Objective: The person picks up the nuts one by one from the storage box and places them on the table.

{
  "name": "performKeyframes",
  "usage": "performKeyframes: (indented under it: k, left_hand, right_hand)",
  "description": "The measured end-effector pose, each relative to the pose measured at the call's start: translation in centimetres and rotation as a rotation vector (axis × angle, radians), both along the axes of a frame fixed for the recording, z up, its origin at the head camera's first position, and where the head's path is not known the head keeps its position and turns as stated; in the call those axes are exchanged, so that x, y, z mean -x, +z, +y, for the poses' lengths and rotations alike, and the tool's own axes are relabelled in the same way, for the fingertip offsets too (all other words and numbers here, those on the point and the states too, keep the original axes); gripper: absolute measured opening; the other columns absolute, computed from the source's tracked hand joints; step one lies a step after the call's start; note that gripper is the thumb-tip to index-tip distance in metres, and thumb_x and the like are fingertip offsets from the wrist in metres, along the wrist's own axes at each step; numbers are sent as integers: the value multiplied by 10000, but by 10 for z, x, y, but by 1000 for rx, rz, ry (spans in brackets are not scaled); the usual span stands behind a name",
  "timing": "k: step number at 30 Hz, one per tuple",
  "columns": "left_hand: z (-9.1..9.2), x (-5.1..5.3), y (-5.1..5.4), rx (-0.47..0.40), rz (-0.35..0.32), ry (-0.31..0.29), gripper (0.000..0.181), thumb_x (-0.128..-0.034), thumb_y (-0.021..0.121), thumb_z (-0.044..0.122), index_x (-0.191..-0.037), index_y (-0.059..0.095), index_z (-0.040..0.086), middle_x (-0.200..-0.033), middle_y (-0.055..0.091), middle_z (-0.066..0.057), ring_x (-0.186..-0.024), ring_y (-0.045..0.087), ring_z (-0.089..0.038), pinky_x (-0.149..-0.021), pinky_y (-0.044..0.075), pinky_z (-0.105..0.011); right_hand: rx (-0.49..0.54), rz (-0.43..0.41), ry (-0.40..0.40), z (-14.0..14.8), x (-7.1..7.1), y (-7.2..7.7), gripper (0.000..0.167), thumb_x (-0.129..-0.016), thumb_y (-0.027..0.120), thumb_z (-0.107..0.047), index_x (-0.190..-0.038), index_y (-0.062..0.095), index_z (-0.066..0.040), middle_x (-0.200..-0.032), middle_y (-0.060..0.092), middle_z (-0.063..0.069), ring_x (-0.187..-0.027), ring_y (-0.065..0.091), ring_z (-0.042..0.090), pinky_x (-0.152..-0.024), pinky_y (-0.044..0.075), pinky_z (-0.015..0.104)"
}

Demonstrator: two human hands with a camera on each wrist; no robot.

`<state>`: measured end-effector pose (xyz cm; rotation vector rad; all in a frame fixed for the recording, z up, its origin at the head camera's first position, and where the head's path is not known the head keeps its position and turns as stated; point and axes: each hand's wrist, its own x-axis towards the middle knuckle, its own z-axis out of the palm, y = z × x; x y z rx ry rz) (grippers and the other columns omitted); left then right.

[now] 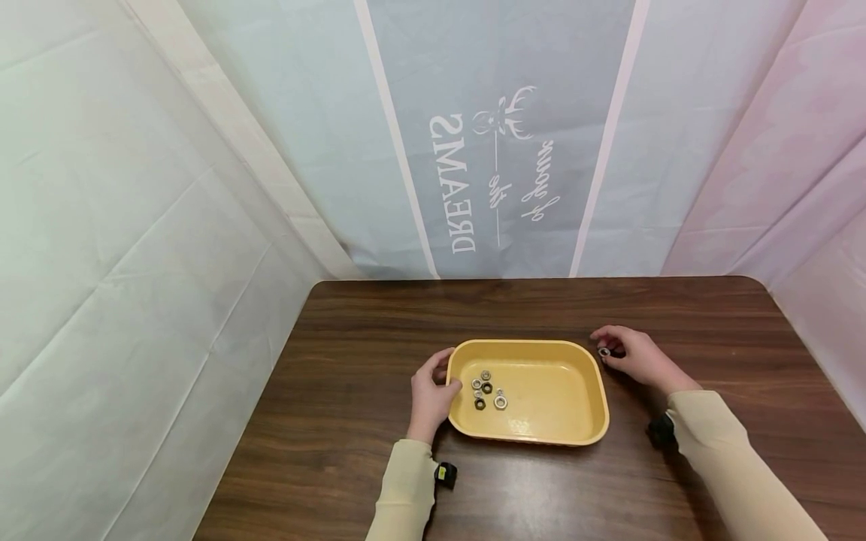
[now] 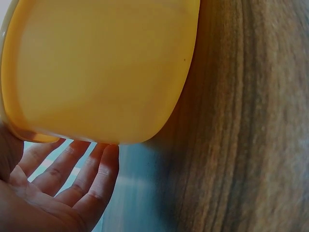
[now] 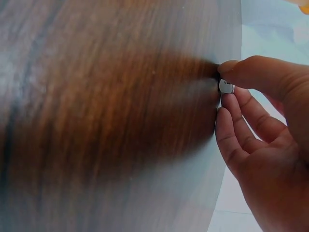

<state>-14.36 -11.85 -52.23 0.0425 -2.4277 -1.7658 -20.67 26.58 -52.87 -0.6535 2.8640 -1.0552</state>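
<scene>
A yellow rectangular tray [image 1: 555,398] stands on the table, with several metal nuts [image 1: 501,403], silver and dark, lying in its left part. My left hand [image 1: 431,394] grips the tray's left end, the thumb over the rim and the fingers against the outer wall. In the left wrist view those fingers [image 2: 99,179] touch the tray's side [image 2: 106,72]. Just off the tray's far right corner, my right hand [image 1: 636,357] pinches a silver nut [image 1: 604,352] at the tabletop. The right wrist view has this nut [image 3: 226,86] between thumb and fingers, partly covered.
The dark wood-grain table [image 1: 379,315] ends at a printed cloth backdrop [image 1: 504,188]. A pale cloth wall [image 1: 169,263] rises along the left, another [image 1: 798,195] on the right. Each wrist wears a small black camera [image 1: 446,475].
</scene>
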Motion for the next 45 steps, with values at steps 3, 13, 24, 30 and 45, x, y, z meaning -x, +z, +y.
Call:
performKeyframes:
  k: [3, 13, 24, 30, 45]
  left_hand:
    - [0, 0, 0, -3, -5, 1, 563, -712, 621, -123, -1208, 660, 140, -1058, 639, -77, -857, 646, -241, -631, 542, -275]
    - [1, 1, -1, -7, 4, -4, 571, -708, 618, -139, -1204, 662, 140, -1052, 650, -87, -855, 649, -264, -636, 540, -273]
    - [1, 0, 0, -8, -12, 4, 566, -710, 619, -115, -1207, 662, 153, -1047, 643, -55, -851, 650, -221, -623, 543, -274]
    - [0, 1, -2, -9, -13, 5, 562, -713, 618, -107, -1209, 660, 156, -1042, 644, -46, -858, 650, -229, -627, 543, -269]
    - [0, -1, 2, -39, 0, 0, 568, -714, 624, -138, -1225, 648, 108, -1086, 645, -128, -881, 640, -320, -617, 529, -258]
  right_hand:
    - [3, 1, 9, 1, -1, 1, 334, -787, 671, 59, -1115, 618, 23, -940, 628, 87, -848, 589, 232, -716, 512, 380]
    - [64, 59, 29, 5, -8, 4, 416, -731, 717, 117, -1127, 602, 65, -1007, 637, 168, -902, 604, 319, -740, 520, 419]
    - [47, 122, 33, 5, -25, 16, 474, -712, 756, 94, -1156, 598, 43, -1037, 645, 156, -913, 611, 312, -743, 523, 421]
    - [30, 103, 28, 1, -33, 30, 503, -725, 754, 79, -1195, 583, 31, -1065, 643, 165, -933, 616, 317, -764, 511, 470]
    - [68, 163, 89, -23, -42, 57, 546, -724, 761, 75, -1229, 570, -10, -1122, 641, 152, -956, 629, 281, -780, 513, 453]
